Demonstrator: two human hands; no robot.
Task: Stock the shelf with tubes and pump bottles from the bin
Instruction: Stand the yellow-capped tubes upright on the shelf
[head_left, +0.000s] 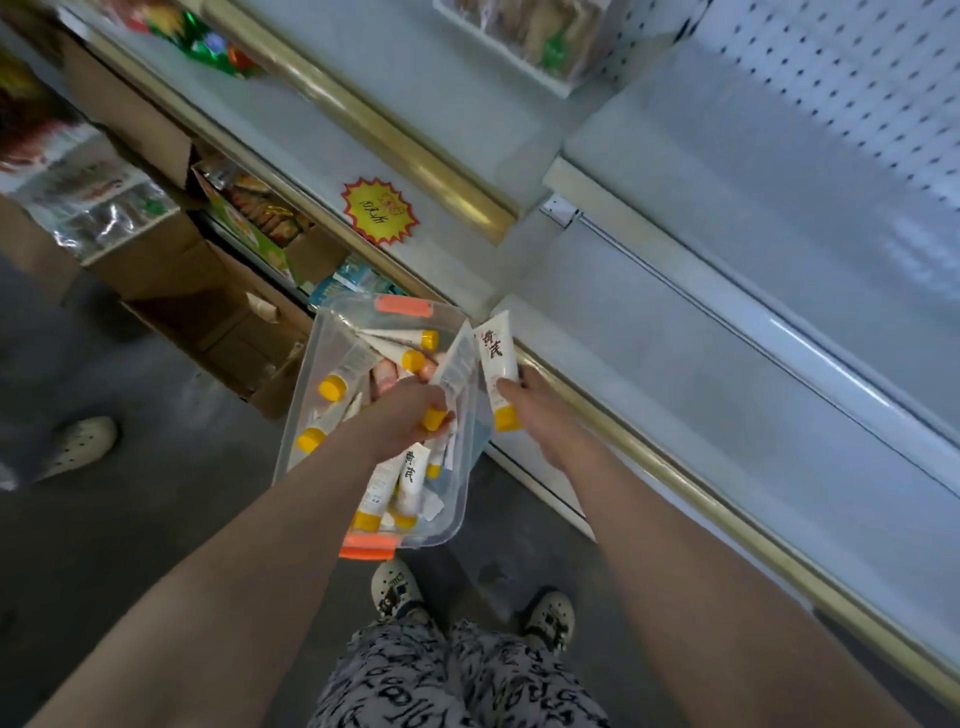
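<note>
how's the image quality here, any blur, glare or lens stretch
head view: dim, flat light; the wide lens stretches the forearms toward the bottom corners; upper shelves and snack boxes at left are blurred; the tube in the right hand is sharp enough to show red print; a pale glare streak runs along the white shelf rail.

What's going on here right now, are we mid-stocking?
A person stands over the clear bin, which holds many white tubes with yellow caps. The left hand grips a tube just above the bin. The right hand holds a second tube out by the front edge of the white shelf. No tubes show on that shelf yet.
</note>
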